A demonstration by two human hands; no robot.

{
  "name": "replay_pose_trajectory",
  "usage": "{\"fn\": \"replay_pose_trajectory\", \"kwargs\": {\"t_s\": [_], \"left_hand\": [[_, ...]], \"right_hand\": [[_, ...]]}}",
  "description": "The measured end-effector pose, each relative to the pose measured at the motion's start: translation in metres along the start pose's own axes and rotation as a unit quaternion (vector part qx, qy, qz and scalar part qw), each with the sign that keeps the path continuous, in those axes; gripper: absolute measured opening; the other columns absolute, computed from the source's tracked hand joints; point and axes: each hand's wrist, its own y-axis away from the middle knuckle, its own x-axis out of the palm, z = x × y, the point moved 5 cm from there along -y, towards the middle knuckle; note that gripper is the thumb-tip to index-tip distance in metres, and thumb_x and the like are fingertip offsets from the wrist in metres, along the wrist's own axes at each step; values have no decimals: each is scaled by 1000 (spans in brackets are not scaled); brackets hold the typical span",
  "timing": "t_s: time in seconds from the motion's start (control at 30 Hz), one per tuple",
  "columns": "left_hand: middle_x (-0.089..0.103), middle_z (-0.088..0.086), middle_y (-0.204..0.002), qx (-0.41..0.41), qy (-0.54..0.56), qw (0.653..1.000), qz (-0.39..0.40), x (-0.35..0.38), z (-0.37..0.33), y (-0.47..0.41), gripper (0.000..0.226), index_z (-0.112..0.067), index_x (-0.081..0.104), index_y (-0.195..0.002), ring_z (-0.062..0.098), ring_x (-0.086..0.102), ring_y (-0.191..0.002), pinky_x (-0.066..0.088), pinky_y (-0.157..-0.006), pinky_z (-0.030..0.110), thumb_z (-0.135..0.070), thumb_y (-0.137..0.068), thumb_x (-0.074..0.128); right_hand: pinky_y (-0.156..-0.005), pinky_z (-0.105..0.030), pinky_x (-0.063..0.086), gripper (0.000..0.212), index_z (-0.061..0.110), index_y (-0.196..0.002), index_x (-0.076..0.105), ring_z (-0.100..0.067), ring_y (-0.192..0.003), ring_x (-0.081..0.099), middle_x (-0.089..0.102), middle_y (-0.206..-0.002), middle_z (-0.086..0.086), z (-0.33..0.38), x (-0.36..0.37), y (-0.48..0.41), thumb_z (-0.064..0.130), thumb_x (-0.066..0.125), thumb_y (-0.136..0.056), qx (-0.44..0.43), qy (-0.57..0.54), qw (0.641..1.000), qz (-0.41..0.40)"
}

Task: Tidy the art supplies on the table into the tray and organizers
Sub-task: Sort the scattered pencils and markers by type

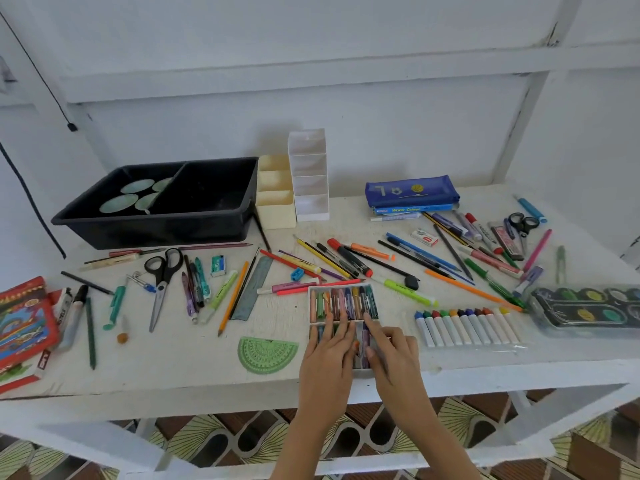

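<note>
An open white box of oil pastels lies near the table's front edge, its back row full of coloured sticks. My left hand rests flat on the front row with its fingers stretched out. My right hand lies beside it, forefinger pointing into the box and thumb against the sticks; whether it pinches one I cannot tell. The black two-part tray stands at the back left, with a cream organizer and a white tiered organizer to its right.
Pens, pencils, markers, black scissors, a grey ruler and a green protractor lie scattered on the white table. A row of paint tubes and a watercolour palette sit right. Red boxes lie far left, a blue pencil case at the back.
</note>
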Motion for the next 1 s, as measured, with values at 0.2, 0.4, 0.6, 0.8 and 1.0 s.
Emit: {"fn": "replay_pose_trajectory", "kwargs": {"t_s": [0.2,0.4,0.6,0.8,1.0], "left_hand": [[-8,-31,-142,-37,99,993,46,-16,-1,2,54,-46,2,-142,-9,-22,-131,13,-115,25,-23,-103,31],[-8,-23,-145,-16,45,998,40,-13,-5,3,57,-38,-4,-145,-6,-24,-132,-3,-115,20,-17,-102,29],[1,-22,-149,-8,35,999,32,-7,-2,5,62,-31,11,-148,1,-9,-141,-2,-118,25,-37,-87,2],[1,-25,-150,-60,232,967,82,-8,11,-2,63,-42,11,-145,-2,-14,-139,6,-119,32,-7,-100,37],[11,-21,-152,-54,289,953,69,-11,15,-2,69,-39,25,-143,3,-2,-144,15,-119,35,9,-94,37]], "right_hand": [[-78,-24,46,41,16,-123,61,-12,-95,39,54,-121,2,4,3,5,29,35,-94,-25,49,998,-16],[-80,-32,49,57,10,-123,61,-14,-99,39,56,-131,1,11,6,15,39,18,-102,-2,81,996,-34],[-76,-35,51,40,8,-113,67,-18,-97,44,62,-117,-3,11,7,10,25,39,-90,15,70,996,-62],[-71,-35,49,38,7,-106,69,-18,-93,42,63,-107,-2,16,7,8,20,40,-86,30,65,992,-100],[-69,-36,39,34,7,-88,72,-24,-84,48,69,-91,-3,33,7,-3,17,42,-76,92,132,980,-113]]}}
